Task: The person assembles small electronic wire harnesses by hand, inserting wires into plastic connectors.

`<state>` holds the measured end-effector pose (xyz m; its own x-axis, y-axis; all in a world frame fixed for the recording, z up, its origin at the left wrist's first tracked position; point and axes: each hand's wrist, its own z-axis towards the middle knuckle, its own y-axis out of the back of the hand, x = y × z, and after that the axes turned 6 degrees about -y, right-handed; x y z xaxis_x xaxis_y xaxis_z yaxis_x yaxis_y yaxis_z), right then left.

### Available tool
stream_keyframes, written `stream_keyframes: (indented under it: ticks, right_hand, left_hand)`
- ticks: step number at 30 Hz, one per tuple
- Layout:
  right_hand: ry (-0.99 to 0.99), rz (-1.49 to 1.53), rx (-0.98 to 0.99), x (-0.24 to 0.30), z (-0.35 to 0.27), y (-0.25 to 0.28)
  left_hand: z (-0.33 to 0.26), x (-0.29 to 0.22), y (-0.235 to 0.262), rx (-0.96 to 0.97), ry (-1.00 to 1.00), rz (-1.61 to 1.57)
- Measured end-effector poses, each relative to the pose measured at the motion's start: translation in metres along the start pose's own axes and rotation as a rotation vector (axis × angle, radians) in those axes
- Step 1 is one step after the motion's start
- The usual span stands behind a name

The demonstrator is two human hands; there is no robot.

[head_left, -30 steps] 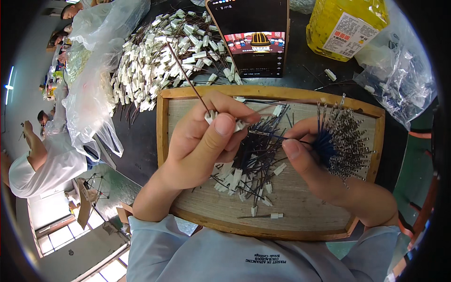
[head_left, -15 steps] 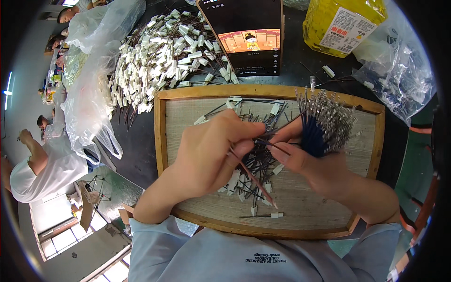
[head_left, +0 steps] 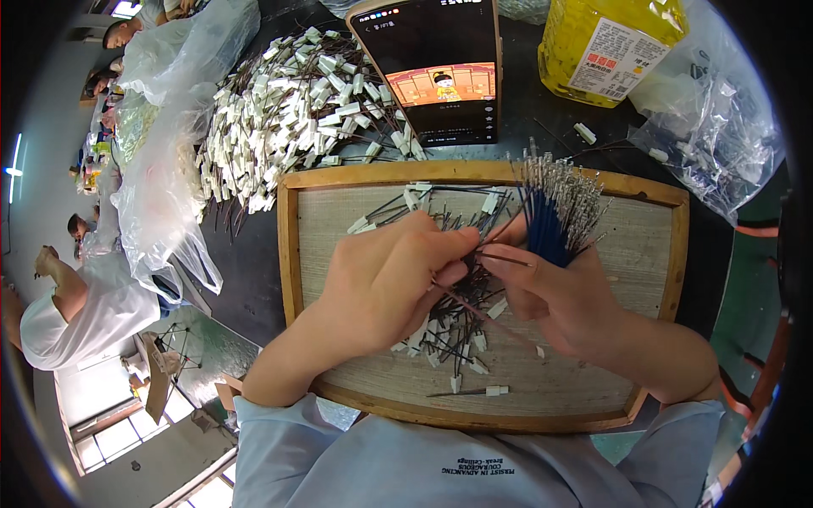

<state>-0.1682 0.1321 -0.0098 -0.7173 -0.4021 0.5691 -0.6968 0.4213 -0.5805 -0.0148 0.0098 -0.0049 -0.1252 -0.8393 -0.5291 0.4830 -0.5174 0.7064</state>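
My left hand [head_left: 385, 275] is closed, thumb and forefinger pinching a thin brown wire [head_left: 474, 308] whose blurred free end trails down to the right. Close against it, my right hand [head_left: 563, 296] is wrapped round a bundle of dark blue wires [head_left: 549, 230] with bright metal terminals fanned out at the top. A dark wire end lies across my right thumb. The fingertips of both hands meet; what exactly lies between them is too small to make out. Beneath them, wires with white connectors [head_left: 440, 334] lie loosely in a wood-framed tray [head_left: 584, 381].
A large heap of white connectors on wires [head_left: 292, 110] lies beyond the tray at left. A phone [head_left: 436, 85] stands behind the tray, beside a yellow-filled container [head_left: 605, 51]. Clear plastic bags [head_left: 707, 127] lie at far right, others [head_left: 161, 169] at left. Other people sit further left.
My right hand and its wire bundle have shifted slightly left, nearer my left hand. The brown wire's trailing end has swung to the right.
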Motion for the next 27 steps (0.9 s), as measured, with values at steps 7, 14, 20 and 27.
stream_keyframes:
  ticks: [7,14,20,27]
  right_hand:
    - [-0.006,0.026,0.028,-0.003,0.001,0.001]
    - [0.027,-0.053,0.072,-0.004,0.001,0.005]
    - [0.022,-0.092,0.055,-0.001,-0.001,0.004]
    - [0.461,-0.459,-0.133,-0.005,0.005,-0.001]
  left_hand:
    - [0.0,-0.001,-0.002,-0.015,-0.143,0.203]
    - [-0.002,0.001,-0.006,0.012,-0.185,0.218]
    - [0.002,-0.002,0.003,0.031,-0.096,0.215]
    - [0.001,0.005,0.032,-0.063,0.036,0.142]
